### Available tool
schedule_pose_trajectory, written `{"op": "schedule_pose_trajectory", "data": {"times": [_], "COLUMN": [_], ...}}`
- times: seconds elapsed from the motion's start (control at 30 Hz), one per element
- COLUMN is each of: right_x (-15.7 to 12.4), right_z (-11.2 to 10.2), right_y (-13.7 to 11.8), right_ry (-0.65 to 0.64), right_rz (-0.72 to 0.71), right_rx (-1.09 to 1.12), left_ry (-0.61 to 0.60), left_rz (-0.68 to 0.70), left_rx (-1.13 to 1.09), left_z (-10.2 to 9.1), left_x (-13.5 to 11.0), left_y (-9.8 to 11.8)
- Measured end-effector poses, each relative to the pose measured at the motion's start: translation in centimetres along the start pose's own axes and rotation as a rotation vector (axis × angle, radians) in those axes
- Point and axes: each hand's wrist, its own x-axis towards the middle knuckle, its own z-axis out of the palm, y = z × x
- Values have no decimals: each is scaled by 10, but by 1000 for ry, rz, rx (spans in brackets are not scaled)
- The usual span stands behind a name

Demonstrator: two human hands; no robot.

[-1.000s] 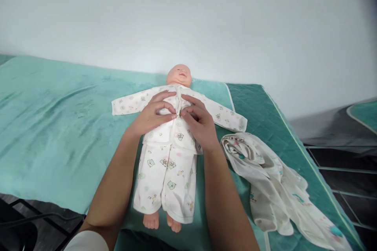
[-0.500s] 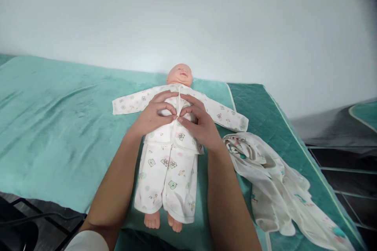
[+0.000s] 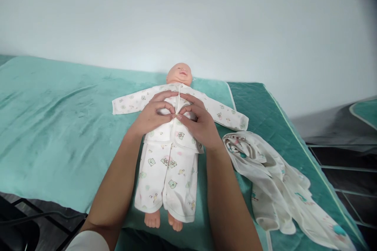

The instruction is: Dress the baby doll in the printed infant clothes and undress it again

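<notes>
A baby doll (image 3: 179,73) lies on its back, its feet toward me. It wears a white printed baby jacket (image 3: 160,135) and matching white trousers (image 3: 179,184); both sleeves stretch out sideways, and the doll's hands are not visible. My left hand (image 3: 156,113) pinches the jacket's front edge at mid-chest between thumb and index finger. Opposite it, my right hand (image 3: 198,119) pinches the other front edge, and the two sets of fingertips meet at the centre opening. Whatever fastener lies between them is too small to make out.
Crumpled white printed baby clothes (image 3: 273,176) lie to the right of the doll. A light green blanket (image 3: 59,133) covers the left and middle, over a darker green quilted mat (image 3: 253,104). A pale wall (image 3: 188,15) rises behind; dark metal rails (image 3: 347,168) stand at the right.
Both thumbs have pressed slightly upward and closer together at the jacket's front opening. The doll and the loose clothes stay where they were.
</notes>
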Motion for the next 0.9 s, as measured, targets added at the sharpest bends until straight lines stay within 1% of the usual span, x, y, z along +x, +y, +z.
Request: {"op": "schedule_pose_trajectory", "data": {"times": [0.2,0.3,0.53,0.67,0.9], "right_x": [0,-1,-1,-1,-1], "right_z": [1,1,3,3,1], "right_y": [0,0,-4,-3,-5], "right_ry": [48,56,75,82,45], "right_rz": [44,70,109,101,49], "right_rx": [70,105,134,132,92], "left_ry": [-18,-44,-39,-42,-20], "left_rz": [60,46,6,-10,-13], "left_rx": [-13,-20,4,30,45], "left_z": [-4,-5,-2,0,2], "left_x": [2,1,-1,-2,-2], "left_y": [-6,-6,2,5,5]}}
